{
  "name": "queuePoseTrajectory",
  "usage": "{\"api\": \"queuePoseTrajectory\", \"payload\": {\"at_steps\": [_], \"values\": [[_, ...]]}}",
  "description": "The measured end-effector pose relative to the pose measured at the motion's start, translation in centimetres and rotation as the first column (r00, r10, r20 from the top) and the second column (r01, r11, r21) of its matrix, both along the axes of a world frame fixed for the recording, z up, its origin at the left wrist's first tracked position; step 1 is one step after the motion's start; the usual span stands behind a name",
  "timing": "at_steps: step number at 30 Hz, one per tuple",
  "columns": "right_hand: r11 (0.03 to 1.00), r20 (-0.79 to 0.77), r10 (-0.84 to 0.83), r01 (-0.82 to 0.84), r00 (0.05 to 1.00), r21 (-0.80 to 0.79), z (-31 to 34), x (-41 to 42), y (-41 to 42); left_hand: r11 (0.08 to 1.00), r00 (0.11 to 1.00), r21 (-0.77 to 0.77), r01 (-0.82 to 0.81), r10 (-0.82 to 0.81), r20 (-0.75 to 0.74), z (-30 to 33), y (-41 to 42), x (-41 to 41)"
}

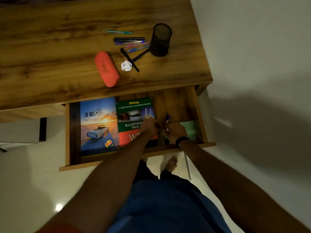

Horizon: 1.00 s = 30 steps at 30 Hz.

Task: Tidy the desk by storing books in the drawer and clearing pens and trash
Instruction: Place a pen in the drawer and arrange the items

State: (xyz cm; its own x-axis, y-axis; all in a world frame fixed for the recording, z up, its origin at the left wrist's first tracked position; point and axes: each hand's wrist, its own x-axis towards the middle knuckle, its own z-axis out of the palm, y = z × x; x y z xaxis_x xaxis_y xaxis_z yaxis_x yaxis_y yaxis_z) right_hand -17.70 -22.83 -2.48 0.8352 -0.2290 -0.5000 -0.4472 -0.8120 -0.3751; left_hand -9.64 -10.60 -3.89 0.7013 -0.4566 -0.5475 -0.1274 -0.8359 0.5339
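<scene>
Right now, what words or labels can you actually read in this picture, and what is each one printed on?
"THE QUIET Ride" (last word in script, less sure): blue book in the drawer.
"A QUESTION & ANSWER BOOK": green book.
"ILLUSTRAT..." and "BOOK...": same green book, cut off by the left hand.
"W...": its red band, the rest hidden.
Small yellow tag at its top: too small to read.
Sticker on the blue book: blurred.
Mark on the orange case: unreadable.
</scene>
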Motion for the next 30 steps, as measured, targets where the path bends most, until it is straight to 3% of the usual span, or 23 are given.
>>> {"api": "queuePoseTrajectory", "payload": {"at_steps": [9,17,22,26,29,30], "values": [[0.999,-0.001,-0.039,0.039,0.999,-0.010,-1.4,-0.5,0.0,0.994,0.992,0.094,-0.064,0.053,0.112,-0.7,-1.6,-0.6],[0.999,0.025,-0.041,0.040,0.999,0.037,-0.1,-0.8,-0.8,0.998,0.991,-0.051,-0.037,0.043,0.130,0.2,0.4,-1.6],[0.969,-0.045,-0.114,0.121,0.993,0.217,0.8,0.2,0.5,0.988,0.981,-0.027,-0.153,0.155,0.117,2.1,3.2,-3.9],[0.847,-0.050,-0.389,0.378,0.920,0.373,2.5,0.3,2.6,0.970,0.964,-0.023,-0.244,0.245,0.104,3.6,5.6,-5.7],[0.564,-0.149,-0.683,0.645,0.715,0.515,2.9,-0.7,4.3,0.951,0.950,-0.057,-0.304,0.307,0.059,4.5,7.2,-6.7],[0.517,-0.149,-0.728,0.679,0.669,0.522,2.8,-0.9,4.7,0.938,0.938,-0.068,-0.339,0.343,0.056,4.7,7.6,-6.9]]}}
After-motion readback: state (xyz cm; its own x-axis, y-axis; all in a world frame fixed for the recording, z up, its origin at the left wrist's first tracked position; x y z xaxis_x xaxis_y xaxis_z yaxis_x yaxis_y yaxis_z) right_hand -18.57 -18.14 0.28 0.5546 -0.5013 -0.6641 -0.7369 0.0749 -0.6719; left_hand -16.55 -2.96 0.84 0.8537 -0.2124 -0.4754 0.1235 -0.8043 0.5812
